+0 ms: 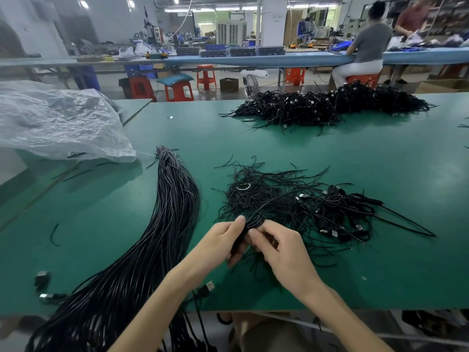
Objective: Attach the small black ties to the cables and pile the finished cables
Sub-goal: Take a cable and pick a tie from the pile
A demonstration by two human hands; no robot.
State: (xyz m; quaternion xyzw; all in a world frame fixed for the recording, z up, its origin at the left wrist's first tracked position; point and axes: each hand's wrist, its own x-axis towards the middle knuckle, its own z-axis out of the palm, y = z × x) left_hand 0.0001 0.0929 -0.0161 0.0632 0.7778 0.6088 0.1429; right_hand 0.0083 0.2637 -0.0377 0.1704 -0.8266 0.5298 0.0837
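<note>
My left hand grips a coiled black cable just above the green table, near its front edge. My right hand pinches at the same coil from the right side; a tie between its fingers cannot be made out. Loose small black ties lie scattered right behind my hands. To their right lies a heap of coiled cables with USB plugs. A thick bundle of straight black cables runs from the table's middle down past its front edge at the left.
A big pile of black cables lies at the far right of the green table. A crumpled clear plastic bag covers the far left. Loose USB plugs lie front left. Beyond are red stools, another bench and two people.
</note>
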